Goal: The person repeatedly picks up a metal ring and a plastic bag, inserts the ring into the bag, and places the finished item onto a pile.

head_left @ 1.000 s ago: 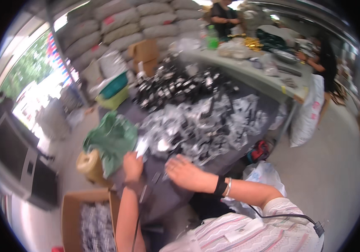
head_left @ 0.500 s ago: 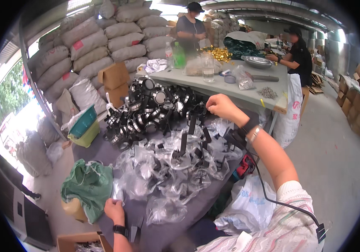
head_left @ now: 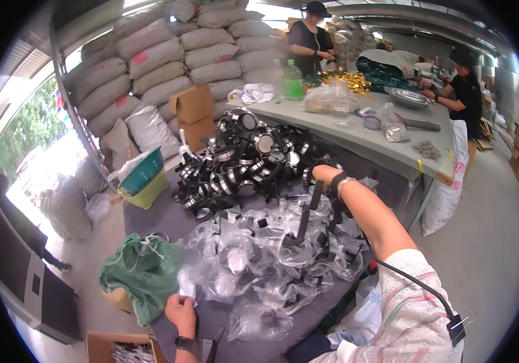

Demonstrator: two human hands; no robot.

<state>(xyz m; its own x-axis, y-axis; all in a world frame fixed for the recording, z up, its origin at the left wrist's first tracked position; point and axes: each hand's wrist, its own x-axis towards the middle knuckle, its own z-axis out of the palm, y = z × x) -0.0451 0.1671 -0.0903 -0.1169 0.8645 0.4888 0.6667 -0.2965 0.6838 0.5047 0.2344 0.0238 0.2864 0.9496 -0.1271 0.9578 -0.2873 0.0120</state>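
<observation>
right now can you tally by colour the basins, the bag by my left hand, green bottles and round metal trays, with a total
teal basin: 1
yellow-green basin: 1
green bag by the left hand: 1
green bottle: 1
round metal tray: 1
total: 5
black-and-silver parts left out: too overlapped to count

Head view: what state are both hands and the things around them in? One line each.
Left hand: curled, pinching pale plastic
Black-and-silver parts: loose, heaped
Right hand: at the heap's edge, fingertips unclear
Clear bags: rumpled, piled
Green sack: crumpled, slumped
Lower-left box: open, contents showing
Green bottle: upright
Metal bowl: upright
</observation>
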